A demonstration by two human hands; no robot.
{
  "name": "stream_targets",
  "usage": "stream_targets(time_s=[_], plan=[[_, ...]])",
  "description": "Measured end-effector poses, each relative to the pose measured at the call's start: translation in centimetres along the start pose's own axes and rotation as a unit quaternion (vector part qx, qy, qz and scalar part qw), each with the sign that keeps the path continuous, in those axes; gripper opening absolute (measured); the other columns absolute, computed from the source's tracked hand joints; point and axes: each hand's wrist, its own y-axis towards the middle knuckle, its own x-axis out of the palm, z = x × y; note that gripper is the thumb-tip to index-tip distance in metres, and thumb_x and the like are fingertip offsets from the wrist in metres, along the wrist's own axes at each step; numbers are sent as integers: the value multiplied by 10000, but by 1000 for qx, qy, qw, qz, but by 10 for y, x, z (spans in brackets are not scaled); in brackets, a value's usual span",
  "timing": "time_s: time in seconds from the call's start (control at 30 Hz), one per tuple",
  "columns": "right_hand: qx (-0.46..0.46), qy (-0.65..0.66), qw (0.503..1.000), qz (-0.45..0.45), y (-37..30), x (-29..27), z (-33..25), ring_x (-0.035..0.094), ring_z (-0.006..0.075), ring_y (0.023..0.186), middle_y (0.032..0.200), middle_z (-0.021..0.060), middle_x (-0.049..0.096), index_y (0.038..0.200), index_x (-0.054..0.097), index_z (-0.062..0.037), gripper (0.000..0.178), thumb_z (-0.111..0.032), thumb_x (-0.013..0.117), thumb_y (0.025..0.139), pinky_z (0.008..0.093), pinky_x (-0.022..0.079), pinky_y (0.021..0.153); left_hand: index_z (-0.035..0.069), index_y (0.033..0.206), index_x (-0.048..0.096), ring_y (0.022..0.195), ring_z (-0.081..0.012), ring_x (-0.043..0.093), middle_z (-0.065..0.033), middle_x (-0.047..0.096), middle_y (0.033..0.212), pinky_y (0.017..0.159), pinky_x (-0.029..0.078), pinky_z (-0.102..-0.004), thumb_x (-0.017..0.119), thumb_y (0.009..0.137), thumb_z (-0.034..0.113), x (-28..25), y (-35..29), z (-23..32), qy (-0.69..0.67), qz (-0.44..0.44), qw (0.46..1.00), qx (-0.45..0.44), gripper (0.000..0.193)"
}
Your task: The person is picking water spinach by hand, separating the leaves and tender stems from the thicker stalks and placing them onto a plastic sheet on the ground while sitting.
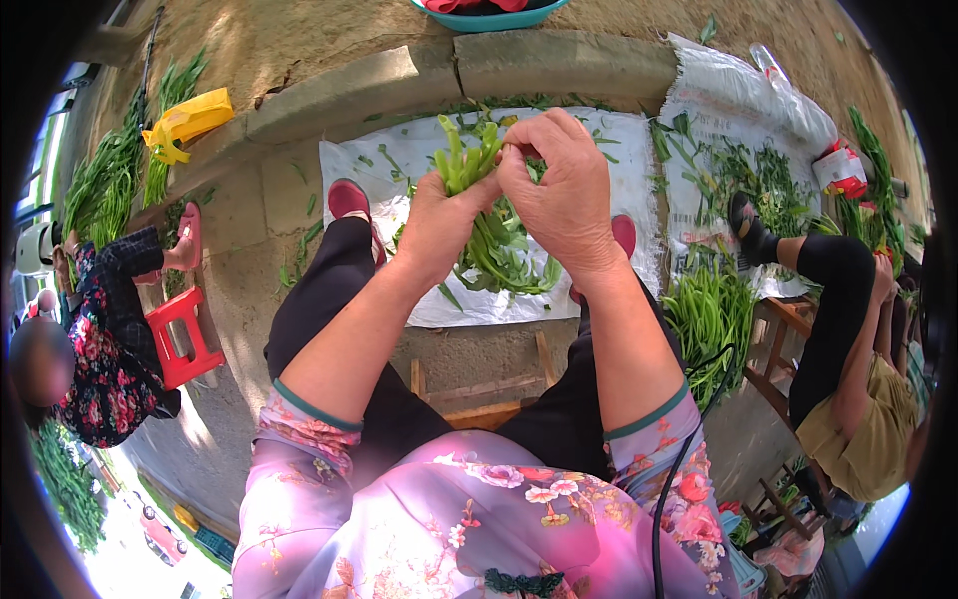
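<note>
A bunch of leafy green stems (pixel 463 160) is gripped in my left hand (pixel 439 222), its pale stem ends pointing up and its leaves hanging down below the fist. My right hand (pixel 564 190) is beside the stem ends, thumb and forefinger pinched together. Whatever lies between those fingertips is too small or hidden to make out. Under both hands a white woven sheet (pixel 349 165) is spread between my feet, scattered with loose leaves and stem scraps.
Beyond the sheet runs a low concrete curb (pixel 559 72), with a teal basin (pixel 494 18) behind it. A heap of greens (pixel 714 309) lies by my right knee. People sit on both sides; a red stool (pixel 185 339) and yellow bag (pixel 190 120) are to the left.
</note>
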Motion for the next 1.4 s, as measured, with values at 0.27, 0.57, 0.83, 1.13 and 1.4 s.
stream_targets(time_s=[0.27, 0.57, 0.83, 1.13, 1.4], plan=[[91, 65, 990, 87, 9, -19, 5, 574, 145, 624, 742, 63, 586, 816, 629, -22, 49, -57, 644, 786, 273, 468, 594, 15, 1244, 557, 794, -102, 523, -44, 630, 891, 749, 459, -239, 574, 921, 211, -18, -2, 19, -95, -119, 988, -24, 378], [155, 108, 978, 90, 9, -20, 8, 541, 101, 642, 753, 48, 588, 897, 693, -23, 102, -56, 646, 812, 247, 458, 618, -26, 1306, 480, 807, -123, 535, -108, 635, 937, 781, 473, -281, 619, 876, 288, -32, 0, 18, -162, -182, 970, 2, 550], [144, 167, 974, -49, 5, -23, 1, 574, 114, 674, 775, 65, 620, 892, 690, -8, 109, -76, 656, 814, 256, 464, 624, -21, 1323, 462, 774, -114, 490, -110, 637, 938, 788, 454, -273, 623, 871, 297, -32, 1, 17, -171, -187, 967, -11, 576], [174, 172, 946, -214, 1, -26, 6, 531, 149, 651, 728, 89, 604, 891, 655, 17, 162, -133, 599, 869, 293, 438, 613, -16, 1343, 435, 769, -110, 489, -93, 634, 925, 752, 419, -243, 575, 903, 290, -30, 2, 16, -150, -200, 968, -8, 554], [154, 142, 969, -130, 2, -26, 3, 579, 222, 643, 718, 136, 622, 862, 638, 16, 114, -92, 609, 838, 329, 462, 633, -6, 1298, 455, 764, -106, 496, -82, 624, 906, 714, 429, -235, 507, 953, 242, -26, 3, 17, -145, -182, 972, -13, 428]])
